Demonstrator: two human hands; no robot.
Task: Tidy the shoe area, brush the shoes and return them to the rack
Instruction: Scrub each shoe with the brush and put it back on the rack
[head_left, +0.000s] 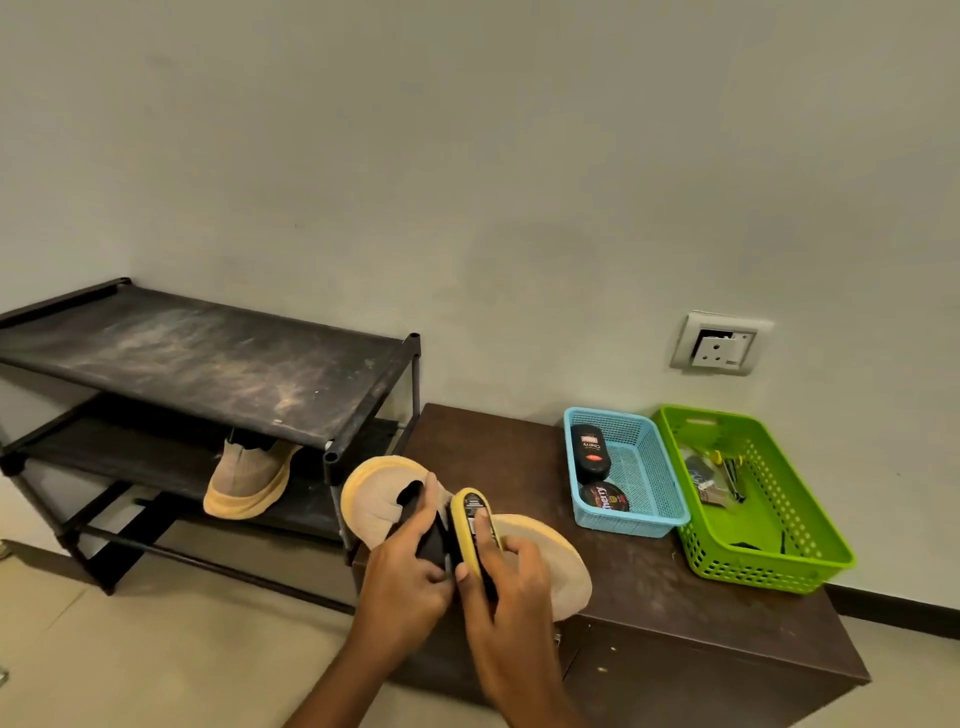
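The left hand (402, 566) grips the beige shoe (556, 571) at its dark collar, fingers curled into the opening. The right hand (511, 587) is wrapped round the yellow-backed brush (474, 519), with the forefinger laid along its back. The brush sits just beyond both grips, pressed against the shoe's middle. The shoe juts out to either side of the hands, over the near corner of the brown cabinet (649, 587).

The step in hand looks like brushing the upper. To do it well, the left grip should brace the shoe firmly from inside so the knit fabric does not cave under the bristles. The strokes should be short and run one way, toe to heel, with the shoe turned between passes to reach the yellow sole edge.

Its partner (249, 478) lies well left of the hands on the middle shelf of the rack (208, 364). That is where this one likely goes next. Right of the grips stands a blue basket (631, 526) with a polish tin (604, 498), and beyond it a green basket (753, 577).
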